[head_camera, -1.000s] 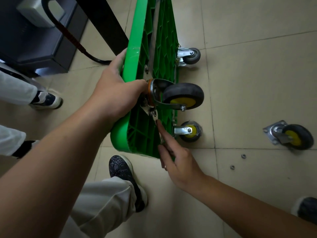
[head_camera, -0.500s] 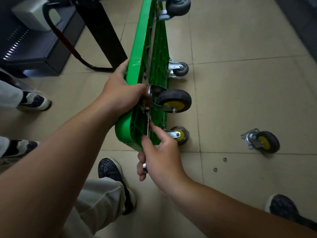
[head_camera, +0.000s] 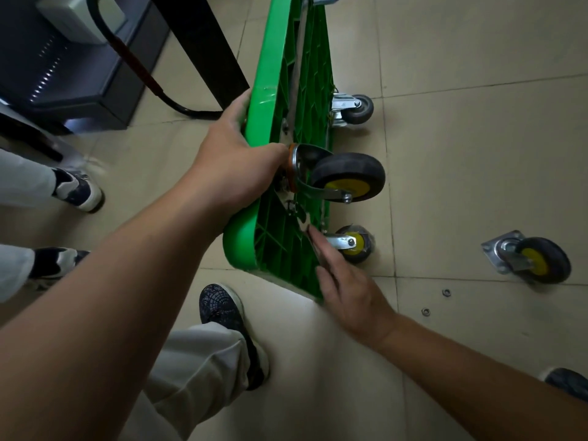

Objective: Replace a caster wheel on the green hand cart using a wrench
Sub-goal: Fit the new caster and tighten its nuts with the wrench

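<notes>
My left hand [head_camera: 232,167] grips the cart [head_camera: 270,90], right hand [head_camera: 350,288] lies flat along the wrench [head_camera: 313,246]; bet it slips off.

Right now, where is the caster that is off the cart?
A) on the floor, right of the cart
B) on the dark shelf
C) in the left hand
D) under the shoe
A: the loose caster lies on the floor, apart from the cart.

Beige tiled floor [head_camera: 477,154] all round. Upper left, a dark cabinet [head_camera: 63,84], black hose [head_camera: 137,67] snaking past it. One black-and-white shoe [head_camera: 78,189] at left, second shoe [head_camera: 57,261] nearer.
</notes>
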Motion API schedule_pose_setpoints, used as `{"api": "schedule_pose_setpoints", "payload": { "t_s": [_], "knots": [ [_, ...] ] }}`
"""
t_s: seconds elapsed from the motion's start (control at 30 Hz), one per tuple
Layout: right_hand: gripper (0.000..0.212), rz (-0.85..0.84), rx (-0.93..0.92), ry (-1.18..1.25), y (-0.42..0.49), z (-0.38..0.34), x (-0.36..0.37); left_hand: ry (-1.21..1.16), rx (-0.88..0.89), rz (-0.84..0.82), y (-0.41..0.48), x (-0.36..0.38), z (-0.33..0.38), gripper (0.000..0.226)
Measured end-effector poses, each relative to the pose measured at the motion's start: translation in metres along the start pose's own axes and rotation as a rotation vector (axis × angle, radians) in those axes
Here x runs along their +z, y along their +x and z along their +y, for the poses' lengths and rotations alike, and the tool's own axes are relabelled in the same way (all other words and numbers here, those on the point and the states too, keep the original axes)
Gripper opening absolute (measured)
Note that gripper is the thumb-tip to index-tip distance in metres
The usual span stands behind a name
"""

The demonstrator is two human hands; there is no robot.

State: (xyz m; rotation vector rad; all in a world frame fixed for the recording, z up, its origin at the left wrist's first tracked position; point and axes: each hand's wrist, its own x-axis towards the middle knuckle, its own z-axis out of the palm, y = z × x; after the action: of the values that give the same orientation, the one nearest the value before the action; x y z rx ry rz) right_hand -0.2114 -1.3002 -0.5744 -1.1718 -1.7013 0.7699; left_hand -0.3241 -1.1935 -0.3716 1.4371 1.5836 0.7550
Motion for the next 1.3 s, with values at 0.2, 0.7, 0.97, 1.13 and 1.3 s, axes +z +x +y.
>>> {"api": "schedule_pose_setpoints", "payload": {
  "t_s": [0.2,0.7,0.97,1.13,1.3],
  "knots": [
    [0.065,0.017,-0.135,-0.114,0.017,0.043,0.001,0.025,0.000,0.001,0.003,-0.001,-0.003,0.071],
    [0.056,-0.031,0.085,0.278,0.028,0.032,0.021,0.053,-0.006,-0.005,0.003,-0.001,-0.001,0.068],
    [0.057,-0.017,0.342,0.503,0.010,-0.029,0.005,0.021,-0.010,0.021,0.003,0.000,-0.002,0.072],
    [0.056,-0.037,0.613,0.739,0.017,-0.075,-0.008,0.009,0.004,0.037,0.000,0.002,0.001,0.071],
    [0.064,0.006,0.659,0.834,0.031,-0.108,-0.013,-0.019,0.006,0.024,-0.001,0.001,0.000,0.072]
  ]
}}
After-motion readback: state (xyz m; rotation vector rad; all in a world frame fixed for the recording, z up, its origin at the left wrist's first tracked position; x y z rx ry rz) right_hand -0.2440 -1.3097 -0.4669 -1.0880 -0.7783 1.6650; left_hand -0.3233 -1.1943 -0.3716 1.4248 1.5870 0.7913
